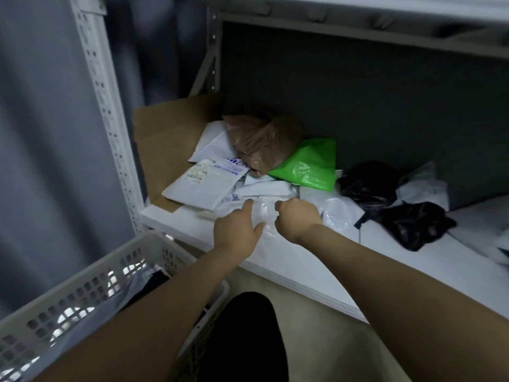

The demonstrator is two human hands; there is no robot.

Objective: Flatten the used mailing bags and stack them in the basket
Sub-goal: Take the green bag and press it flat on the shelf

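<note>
On the shelf [308,282], the left hand [237,227] lies spread on a clear mailing bag [265,212]. The right hand [297,216] pinches it with curled fingers. The basket [82,274] stands near left.

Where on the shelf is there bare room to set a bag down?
Bare: shelf front, before the black bags, right of the right hand; small corner between cardboard and left hand. Crowded: pile behind the hands.

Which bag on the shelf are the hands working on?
The white bag at the front edge of the shelf: the left hand presses it, the right hand grips it. The brown bag, green bag and black bags lie untouched.
</note>
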